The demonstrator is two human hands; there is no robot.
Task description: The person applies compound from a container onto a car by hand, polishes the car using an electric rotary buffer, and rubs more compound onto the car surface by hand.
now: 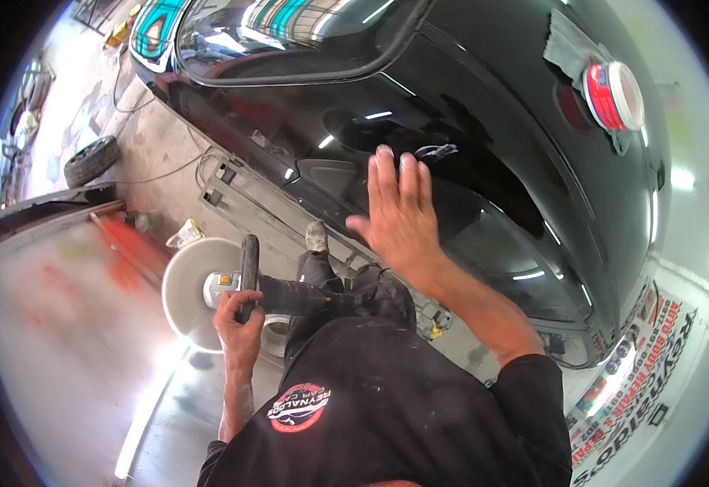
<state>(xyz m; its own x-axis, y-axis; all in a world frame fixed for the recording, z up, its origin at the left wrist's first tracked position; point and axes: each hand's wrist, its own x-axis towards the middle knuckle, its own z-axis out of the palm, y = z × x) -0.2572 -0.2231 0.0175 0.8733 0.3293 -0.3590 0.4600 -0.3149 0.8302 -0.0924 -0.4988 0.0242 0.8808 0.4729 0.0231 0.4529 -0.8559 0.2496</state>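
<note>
Just below the camera, the person's black shirt (419, 406) fills the foreground, a round red, white and black logo (299, 408) on it. To the left of the body, the left hand (239, 318) is wrapped round the dark handle (249, 272) of a polisher (289, 294), whose broad, pale pad (188, 284) faces away to the left, apart from the car. Ahead of the body, the right hand (399, 215) is held flat, fingers stretched out close together and thumb apart, over the glossy black car body (492, 130); whether it touches the paint, I cannot tell. Just beyond the fingertips, a whitish smear (436, 152) marks the panel. Farther right, a tub (613, 96) with a red and blue label rests on the car by a grey cloth (570, 45). Well off to the left, a tyre (92, 161) lies on the concrete floor (155, 134).
</note>
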